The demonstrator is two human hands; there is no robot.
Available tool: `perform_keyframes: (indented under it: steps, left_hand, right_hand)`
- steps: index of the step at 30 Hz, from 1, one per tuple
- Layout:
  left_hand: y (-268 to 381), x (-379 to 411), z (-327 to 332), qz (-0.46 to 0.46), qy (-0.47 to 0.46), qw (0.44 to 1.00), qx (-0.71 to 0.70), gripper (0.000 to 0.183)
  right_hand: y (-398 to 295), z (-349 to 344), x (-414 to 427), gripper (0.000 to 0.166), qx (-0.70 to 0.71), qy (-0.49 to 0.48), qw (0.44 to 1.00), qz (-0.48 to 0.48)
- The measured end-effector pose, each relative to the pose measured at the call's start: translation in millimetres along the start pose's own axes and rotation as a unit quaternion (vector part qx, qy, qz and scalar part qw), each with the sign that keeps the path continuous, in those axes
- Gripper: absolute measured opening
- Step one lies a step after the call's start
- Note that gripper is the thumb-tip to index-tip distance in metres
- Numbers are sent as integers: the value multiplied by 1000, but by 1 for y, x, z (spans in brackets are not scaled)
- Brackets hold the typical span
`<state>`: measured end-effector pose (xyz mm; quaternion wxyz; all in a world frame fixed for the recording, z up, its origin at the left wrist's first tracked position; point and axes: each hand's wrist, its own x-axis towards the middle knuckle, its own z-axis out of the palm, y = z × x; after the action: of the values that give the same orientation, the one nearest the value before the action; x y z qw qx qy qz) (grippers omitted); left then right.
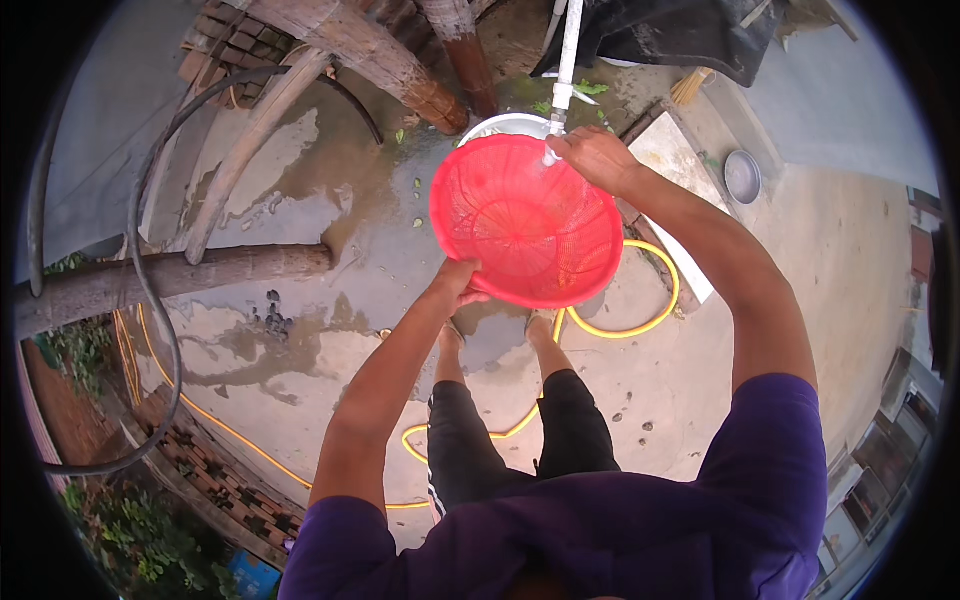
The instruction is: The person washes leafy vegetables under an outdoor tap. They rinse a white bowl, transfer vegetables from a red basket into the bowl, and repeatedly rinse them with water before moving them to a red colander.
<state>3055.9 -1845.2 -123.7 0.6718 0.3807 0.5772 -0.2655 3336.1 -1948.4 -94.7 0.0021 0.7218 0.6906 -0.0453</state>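
A red plastic mesh basket (517, 232) is held up in front of me, tilted, with its inside facing me. My left hand (459, 285) grips its near-left rim, thumb over the edge. At the far-right rim, my right hand (596, 159) bends over with its fingers against the tap (553, 142). Whether those fingers clasp the tap or the rim is hard to make out. Water appears to run from the spout into the basket. Behind it, partly covered, a white basin (510, 126) shows its rim.
A white pipe (570, 45) leads down to the tap. A yellow hose (622, 330) curls across the wet concrete floor (360, 300) by my feet. Wooden poles (375, 60) and a black hose (139, 202) stand left. On the right are a pale slab (679, 202) and a metal bowl (742, 177).
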Motion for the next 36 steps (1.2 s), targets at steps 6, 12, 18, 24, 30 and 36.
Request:
perform_keyframes:
  steps: [6, 12, 18, 24, 30, 36]
  left_hand:
    - [-3, -4, -8, -24, -37, 997, 59, 30]
    - [-7, -5, -22, -54, -106, 993, 24, 31]
    - [9, -14, -10, -21, -93, 994, 62, 31]
    - [13, -15, 16, -23, -126, 986, 105, 30]
    - [14, 2, 13, -27, -127, 984, 125, 38]
    - [-20, -35, 1, 0, -54, 996, 68, 80]
  right_hand:
    - [-2, -18, 17, 25, 12, -33, 999, 13]
    - [-17, -34, -8, 52, 56, 59, 986, 142]
    - [-84, -18, -153, 89, 283, 124, 775, 551]
    - [-205, -22, -199, 65, 784, 145, 86, 597]
    - [-223, 39, -199, 37, 795, 252, 14, 552]
    - [-239, 70, -208, 45, 748, 356, 85, 553]
